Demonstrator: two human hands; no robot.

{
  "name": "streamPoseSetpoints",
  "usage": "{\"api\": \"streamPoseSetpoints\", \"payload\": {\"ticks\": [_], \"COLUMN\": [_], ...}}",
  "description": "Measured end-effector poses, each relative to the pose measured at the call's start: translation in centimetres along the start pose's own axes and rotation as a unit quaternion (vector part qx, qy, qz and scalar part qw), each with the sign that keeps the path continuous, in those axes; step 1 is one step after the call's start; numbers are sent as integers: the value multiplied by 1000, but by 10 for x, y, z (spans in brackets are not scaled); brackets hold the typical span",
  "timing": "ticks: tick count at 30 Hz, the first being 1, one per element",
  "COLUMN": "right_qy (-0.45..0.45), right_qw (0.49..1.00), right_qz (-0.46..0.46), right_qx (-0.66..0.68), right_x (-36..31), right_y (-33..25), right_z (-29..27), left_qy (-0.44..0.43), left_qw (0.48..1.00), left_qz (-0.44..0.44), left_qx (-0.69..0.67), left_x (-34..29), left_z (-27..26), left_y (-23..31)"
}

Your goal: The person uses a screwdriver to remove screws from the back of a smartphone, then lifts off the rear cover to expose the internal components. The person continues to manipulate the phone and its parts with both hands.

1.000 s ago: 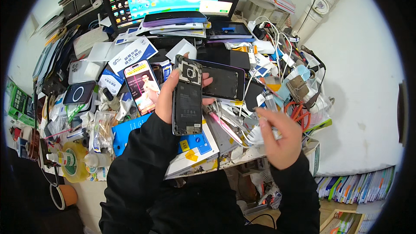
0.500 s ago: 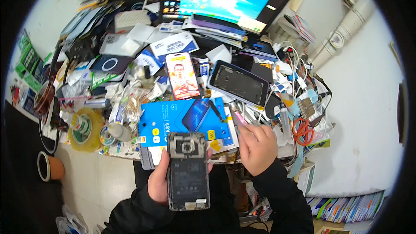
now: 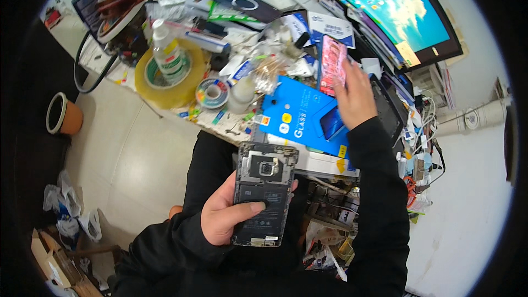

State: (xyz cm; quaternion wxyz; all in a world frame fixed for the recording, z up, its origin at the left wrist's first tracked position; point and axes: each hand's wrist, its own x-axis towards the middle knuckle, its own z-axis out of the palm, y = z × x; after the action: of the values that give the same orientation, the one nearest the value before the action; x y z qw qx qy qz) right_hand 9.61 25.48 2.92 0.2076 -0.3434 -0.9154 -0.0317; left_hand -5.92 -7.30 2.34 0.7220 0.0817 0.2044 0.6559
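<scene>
Step in hand: by the look of it, fetching a part for an opened phone, one hand gripping, the other out over the desk.
Left hand (image 3: 228,217): low, off the front edge of the desk (image 3: 165,99), above the lap; fingers wrapped behind the opened phone (image 3: 264,193), thumb (image 3: 250,208) pressed across its bare back, clamped firm.
Opened phone: back cover off, camera module and battery showing, held upright, facing up.
Right hand (image 3: 355,99): stretched over the right part of the desk, resting by the blue box (image 3: 300,118); fingers (image 3: 344,74) slightly spread, tips touching the pink phone (image 3: 331,65); closed grip on it cannot be told.
Pink phone: near the middle of the desk, just before the monitor (image 3: 401,11).
Next move, as a guess: a proper pinch on the pink phone and a clean lift clear of clutter.
Left edge: tape roll (image 3: 165,77), small bottle (image 3: 165,52) standing in it.
</scene>
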Motion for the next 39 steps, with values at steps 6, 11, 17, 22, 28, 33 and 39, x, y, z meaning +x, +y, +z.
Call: {"api": "streamPoseSetpoints", "payload": {"ticks": [6, 11, 17, 22, 28, 33, 39], "right_qy": [1, -104, -142, -157, -152, -148, -175], "right_qw": [990, 964, 961, 958, 955, 955, 957], "right_qz": [-75, -167, -219, -234, -255, -257, -228], "right_qx": [123, 178, 92, 56, 22, 13, 39], "right_x": [-17, -65, -83, -88, -94, -97, -100], "right_y": [-48, -107, -122, -117, -118, -114, -109], "right_z": [-55, -107, -116, -117, -114, -109, -107], "left_qy": [27, 36, 59, 66, 52, 43, 52], "left_qw": [997, 997, 992, 990, 976, 968, 960], "left_qz": [36, 33, 30, 17, 58, 58, 42], "left_qx": [56, 60, 105, 124, 201, 240, 273], "left_x": [6, 15, 22, 25, 28, 32, 34], "left_z": [3, 5, 12, 16, 19, 16, 18], "left_y": [-3, -15, -34, -41, -49, -50, -51]}}
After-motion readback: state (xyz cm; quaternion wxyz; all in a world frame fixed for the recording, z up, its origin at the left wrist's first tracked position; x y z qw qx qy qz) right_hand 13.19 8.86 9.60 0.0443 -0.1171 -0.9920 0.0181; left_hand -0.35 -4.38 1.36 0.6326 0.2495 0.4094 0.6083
